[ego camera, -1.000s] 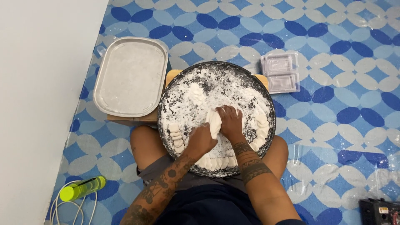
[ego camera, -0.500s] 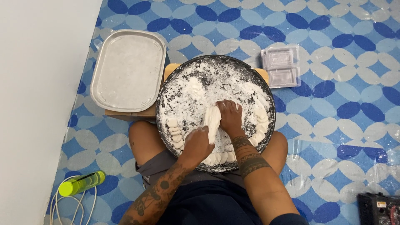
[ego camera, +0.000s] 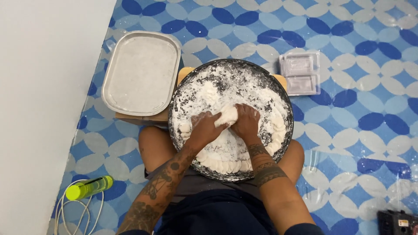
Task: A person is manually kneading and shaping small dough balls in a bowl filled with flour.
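A round dark tray (ego camera: 185,91) dusted with white flour rests on my lap and knees. Both hands meet over its middle on a piece of white dough (ego camera: 228,115). My left hand (ego camera: 204,127), floury, grips the dough from the left. My right hand (ego camera: 246,122) holds it from the right. Several small flat rounds of dough (ego camera: 226,166) line the tray's near and right rim.
A rectangular metal tray (ego camera: 141,72) coated in flour lies to the left on a wooden board. A clear plastic container (ego camera: 300,78) lies on the patterned blue floor at the right. A yellow-green bottle (ego camera: 89,187) and white cord lie lower left, beside a white wall.
The dough has turned from upright to lying sideways between my hands. My left hand has moved up and right onto it.
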